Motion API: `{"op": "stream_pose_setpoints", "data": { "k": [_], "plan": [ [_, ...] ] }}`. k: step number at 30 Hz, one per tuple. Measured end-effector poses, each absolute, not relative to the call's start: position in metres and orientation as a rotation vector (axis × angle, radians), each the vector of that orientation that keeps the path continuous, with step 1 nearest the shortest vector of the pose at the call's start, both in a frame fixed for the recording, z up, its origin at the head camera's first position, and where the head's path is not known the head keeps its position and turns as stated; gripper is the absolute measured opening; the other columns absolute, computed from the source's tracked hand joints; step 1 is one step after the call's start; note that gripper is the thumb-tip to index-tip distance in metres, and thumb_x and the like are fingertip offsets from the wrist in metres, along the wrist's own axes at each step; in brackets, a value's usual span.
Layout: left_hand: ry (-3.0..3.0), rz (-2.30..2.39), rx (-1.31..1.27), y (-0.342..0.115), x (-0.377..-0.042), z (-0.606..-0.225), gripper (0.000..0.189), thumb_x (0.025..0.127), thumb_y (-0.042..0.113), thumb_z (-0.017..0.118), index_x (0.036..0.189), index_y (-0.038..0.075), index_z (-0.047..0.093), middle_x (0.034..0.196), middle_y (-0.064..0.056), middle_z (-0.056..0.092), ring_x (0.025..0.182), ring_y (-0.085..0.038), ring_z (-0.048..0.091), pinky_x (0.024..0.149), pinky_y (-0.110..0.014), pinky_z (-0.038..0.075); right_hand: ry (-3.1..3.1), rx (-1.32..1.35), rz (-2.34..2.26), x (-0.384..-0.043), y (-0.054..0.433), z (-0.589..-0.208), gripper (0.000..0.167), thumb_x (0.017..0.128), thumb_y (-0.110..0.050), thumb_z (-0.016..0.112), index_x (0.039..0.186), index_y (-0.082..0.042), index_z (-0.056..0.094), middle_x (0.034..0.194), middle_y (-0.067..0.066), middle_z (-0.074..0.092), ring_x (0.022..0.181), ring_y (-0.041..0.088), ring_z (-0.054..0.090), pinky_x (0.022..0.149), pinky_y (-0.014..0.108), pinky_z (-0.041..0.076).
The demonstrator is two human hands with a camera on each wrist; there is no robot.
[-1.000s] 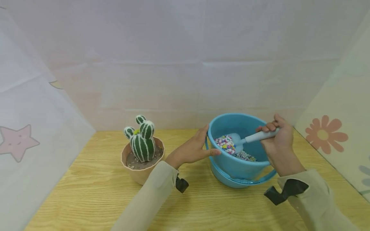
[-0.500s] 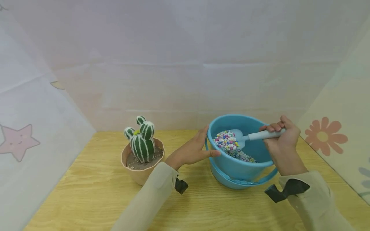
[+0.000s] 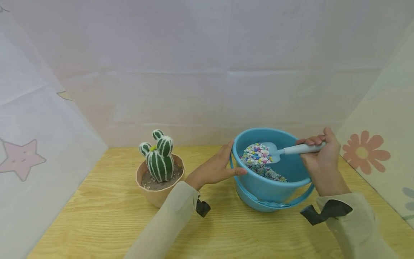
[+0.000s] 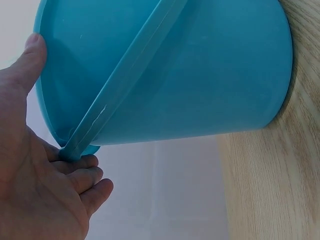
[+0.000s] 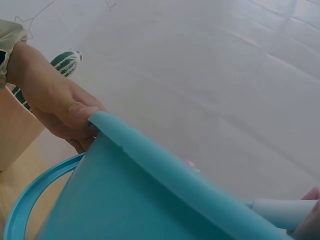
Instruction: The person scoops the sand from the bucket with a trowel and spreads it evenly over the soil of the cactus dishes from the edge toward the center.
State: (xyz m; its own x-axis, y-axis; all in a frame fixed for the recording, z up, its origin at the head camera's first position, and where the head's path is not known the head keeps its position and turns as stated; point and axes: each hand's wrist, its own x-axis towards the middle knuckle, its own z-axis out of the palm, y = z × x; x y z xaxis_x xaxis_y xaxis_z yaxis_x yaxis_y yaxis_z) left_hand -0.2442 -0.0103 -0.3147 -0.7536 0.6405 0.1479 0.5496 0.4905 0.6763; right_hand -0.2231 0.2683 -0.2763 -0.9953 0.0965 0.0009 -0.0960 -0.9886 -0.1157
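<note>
A light-blue bucket [image 3: 275,187] stands on the table, its handle hanging down in front. My left hand [image 3: 215,168] rests against its left rim, thumb and fingers spread along the outside. In the left wrist view the thumb of my left hand [image 4: 30,145] touches the rim, and the fingers lie by the handle's joint. My right hand [image 3: 323,158] grips the white handle of a small scoop [image 3: 274,153]. Inside the bucket, the scoop's pale-blue blade bears a heap of colourful pebbles [image 3: 257,154]. More small pebbles [image 3: 270,173] lie on the bucket's bottom.
A striped green toy cactus [image 3: 160,163] sits in brown soil in a peach pot [image 3: 155,196], left of the bucket. The wooden table [image 3: 106,216] ends at a pale cloth wall [image 3: 194,90] behind. Printed side walls stand left and right.
My right hand has drawn the loaded scoop to the right and slightly up within the bucket. The left hand, the bucket and the cactus pot stay in place.
</note>
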Motion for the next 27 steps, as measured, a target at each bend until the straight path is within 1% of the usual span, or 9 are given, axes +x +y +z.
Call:
{"op": "stream_pose_setpoints", "data": {
  "k": [5,10,17,23,27],
  "plan": [
    [2.608,1.12,1.037,-0.01,-0.244,-0.315,0.1,0.087,0.045,0.066,0.154,0.018,-0.002,0.156,-0.004,0.02,0.144,-0.019,0.023,0.112,-0.044,0.033,-0.172,-0.01,3.029,-0.221,0.27,-0.272,0.046,0.1,-0.028,0.049,0.065,-0.001,0.04,0.052,0.014,0.039,0.045,0.03,0.036,0.061,0.042,0.036],
    [2.604,1.123,1.045,-0.009,-0.244,-0.315,0.1,0.087,0.045,0.066,0.154,0.017,-0.003,0.157,-0.004,0.019,0.145,-0.019,0.022,0.113,-0.044,0.032,-0.12,-0.016,3.026,-0.22,0.273,-0.269,0.049,0.099,-0.032,0.05,0.063,-0.001,0.04,0.049,0.015,0.039,0.043,0.031,0.035,0.06,0.043,0.036],
    [2.598,1.11,1.053,-0.006,-0.242,-0.312,0.099,0.088,0.044,0.065,0.154,0.017,-0.003,0.157,-0.006,0.019,0.145,-0.02,0.021,0.113,-0.045,0.032,-0.105,-0.027,3.002,-0.218,0.279,-0.267,0.049,0.099,-0.034,0.05,0.064,-0.001,0.04,0.049,0.015,0.039,0.044,0.031,0.035,0.06,0.041,0.033],
    [2.599,1.087,1.029,-0.007,-0.242,-0.312,0.098,0.089,0.045,0.063,0.154,0.016,-0.004,0.157,-0.006,0.018,0.145,-0.021,0.022,0.113,-0.044,0.032,-0.145,-0.026,3.005,-0.217,0.279,-0.268,0.038,0.099,-0.023,0.052,0.069,-0.003,0.04,0.051,0.015,0.039,0.044,0.031,0.036,0.056,0.041,0.034],
    [2.611,1.081,1.005,-0.009,-0.242,-0.313,0.097,0.09,0.047,0.061,0.154,0.016,-0.003,0.158,-0.007,0.017,0.145,-0.021,0.024,0.113,-0.044,0.032,-0.215,-0.017,2.995,-0.219,0.276,-0.271,0.034,0.1,-0.018,0.05,0.071,-0.003,0.04,0.051,0.015,0.039,0.045,0.031,0.037,0.057,0.041,0.035]
  ]
}}
